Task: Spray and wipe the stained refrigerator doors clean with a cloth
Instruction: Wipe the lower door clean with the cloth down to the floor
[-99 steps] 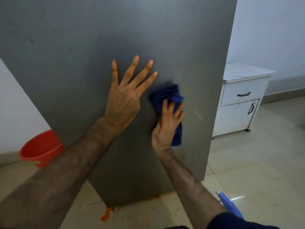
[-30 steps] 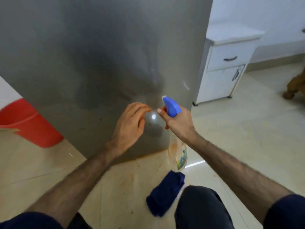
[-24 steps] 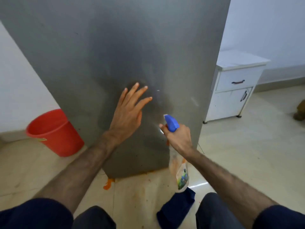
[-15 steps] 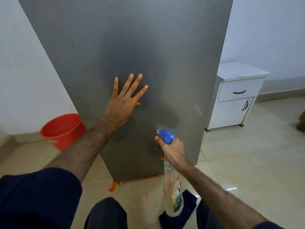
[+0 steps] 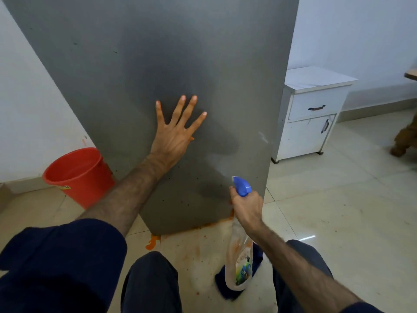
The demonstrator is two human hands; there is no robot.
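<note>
The grey refrigerator door (image 5: 140,64) fills the upper middle, with small dark specks low down and a pale smear near its right edge. My left hand (image 5: 176,132) presses flat on the door with fingers spread. My right hand (image 5: 247,206) grips the neck of a clear spray bottle (image 5: 239,256) with a blue trigger head (image 5: 241,185), whose nozzle faces the lower door. The blue cloth (image 5: 228,288) lies on the floor under the bottle, partly hidden by it.
A red bucket (image 5: 79,175) stands left of the fridge. Orange stains (image 5: 153,241) mark the floor tiles at the fridge base. A white cabinet (image 5: 311,114) with drawer and door stands to the right. A brown object (image 5: 404,141) shows at the right edge.
The cloth went from my right hand to the floor and the spray bottle was picked up. Over the last second my left hand opened flat onto the door and the view pulled back.
</note>
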